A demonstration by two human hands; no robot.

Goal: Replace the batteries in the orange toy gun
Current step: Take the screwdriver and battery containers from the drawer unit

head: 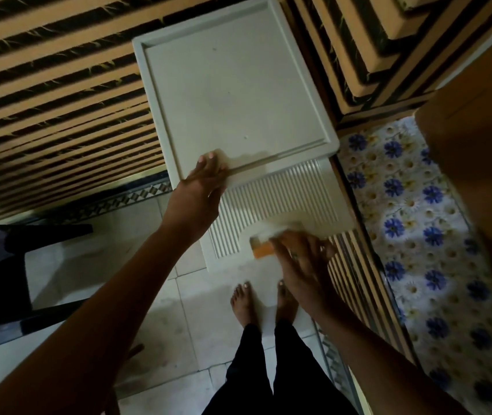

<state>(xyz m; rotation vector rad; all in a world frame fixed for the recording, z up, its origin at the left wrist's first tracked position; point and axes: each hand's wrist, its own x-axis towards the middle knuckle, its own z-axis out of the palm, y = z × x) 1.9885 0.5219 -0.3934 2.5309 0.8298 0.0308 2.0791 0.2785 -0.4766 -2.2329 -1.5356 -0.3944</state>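
Note:
A white plastic table [232,94] with a raised rim stands in front of me, with a ribbed lower shelf [271,199] showing below its near edge. My left hand [201,190] grips the table's near left edge. My right hand [301,259] is low at the shelf's near edge, blurred, closed around an orange object [261,251] that looks like part of the orange toy gun; most of it is hidden by my fingers. No batteries are visible.
Striped orange-and-black cushions [59,94] flank the table on the left and far right. A dark chair [5,259] stands at left. A blue-flowered cloth [418,220] lies at right. My bare feet [262,301] stand on pale floor tiles.

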